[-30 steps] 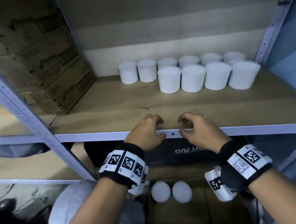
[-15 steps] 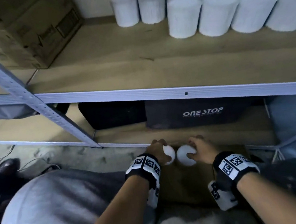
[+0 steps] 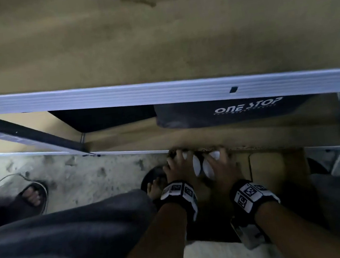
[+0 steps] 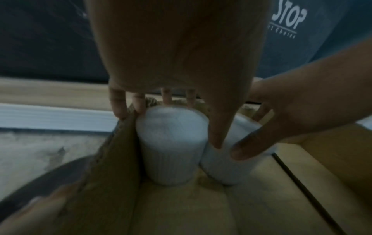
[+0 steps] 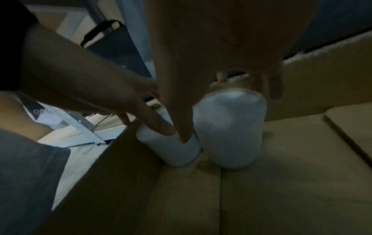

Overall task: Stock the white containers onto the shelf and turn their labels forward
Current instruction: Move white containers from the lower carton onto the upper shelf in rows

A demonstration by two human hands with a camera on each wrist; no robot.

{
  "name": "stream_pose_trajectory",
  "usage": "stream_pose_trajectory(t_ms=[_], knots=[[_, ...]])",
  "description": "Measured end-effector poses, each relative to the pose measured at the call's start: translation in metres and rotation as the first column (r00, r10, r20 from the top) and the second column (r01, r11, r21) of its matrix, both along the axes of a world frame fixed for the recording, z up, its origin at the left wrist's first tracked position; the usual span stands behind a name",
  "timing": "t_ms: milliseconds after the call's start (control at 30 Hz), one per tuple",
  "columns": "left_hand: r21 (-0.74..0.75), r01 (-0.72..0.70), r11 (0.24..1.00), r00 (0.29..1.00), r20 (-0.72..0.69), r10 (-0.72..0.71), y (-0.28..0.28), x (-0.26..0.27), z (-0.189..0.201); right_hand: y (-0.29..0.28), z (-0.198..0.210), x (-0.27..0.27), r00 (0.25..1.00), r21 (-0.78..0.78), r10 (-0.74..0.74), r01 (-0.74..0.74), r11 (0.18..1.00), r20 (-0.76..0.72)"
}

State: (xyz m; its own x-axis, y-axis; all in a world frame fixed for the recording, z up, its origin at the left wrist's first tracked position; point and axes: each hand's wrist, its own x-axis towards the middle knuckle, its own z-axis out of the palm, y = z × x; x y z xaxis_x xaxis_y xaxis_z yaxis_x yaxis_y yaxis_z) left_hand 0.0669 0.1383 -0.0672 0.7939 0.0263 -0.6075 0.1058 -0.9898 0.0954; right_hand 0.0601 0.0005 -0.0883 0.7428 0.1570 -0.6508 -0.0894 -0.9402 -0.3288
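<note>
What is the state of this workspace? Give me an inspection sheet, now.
Surface: brown cardboard box floor, containers stand upright on it.
Job's things: left white ribbed cylindrical container and right white ribbed cylindrical container, side by side; labels not visible.
Clutter: nothing seen.
Grippers: left hand grips the left one; right hand grips the right one.
Cables: thin pale cable on the concrete ground.
Surroundings: grey metal shelf rail, black ONE STOP bag.

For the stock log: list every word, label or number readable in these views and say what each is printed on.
"ONE STOP": white print on the dark bag under the shelf rail.
"STOP": the same print, cut off, in the left wrist view.
Small line beneath it: too blurred to read.
Wristband markers: square codes, no words.
White containers: no label visible.
</note>
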Motion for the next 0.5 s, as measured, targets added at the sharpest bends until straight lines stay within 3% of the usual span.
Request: stream_pose_trajectory(t_ms=[67,133,400,500], knots=[[0.057,-0.008,0.998,0.998,0.061,0.004,-0.005,-0.004,-0.004,0.002,-0.004,-0.001,0.998,-0.003,-0.028,0.028,1.000,0.063],[0.089,0.011,0.996,1.000,0.027,-0.013,-0.005,-0.007,-0.006,0.002,-0.010,0.001,0.995,0.006,-0.067,0.066,0.998,0.078],[0.107,0.114,0.988,0.983,0.132,-0.128,-0.006,-0.013,-0.010,-0.001,0.002,-0.004,0.997,-0.001,-0.071,0.071,0.997,0.037],[0.103,0.133,0.986,0.988,0.068,-0.140,0.000,-0.012,-0.004,-0.005,0.012,-0.010,0.998,-0.039,-0.043,0.045,0.998,0.037]])
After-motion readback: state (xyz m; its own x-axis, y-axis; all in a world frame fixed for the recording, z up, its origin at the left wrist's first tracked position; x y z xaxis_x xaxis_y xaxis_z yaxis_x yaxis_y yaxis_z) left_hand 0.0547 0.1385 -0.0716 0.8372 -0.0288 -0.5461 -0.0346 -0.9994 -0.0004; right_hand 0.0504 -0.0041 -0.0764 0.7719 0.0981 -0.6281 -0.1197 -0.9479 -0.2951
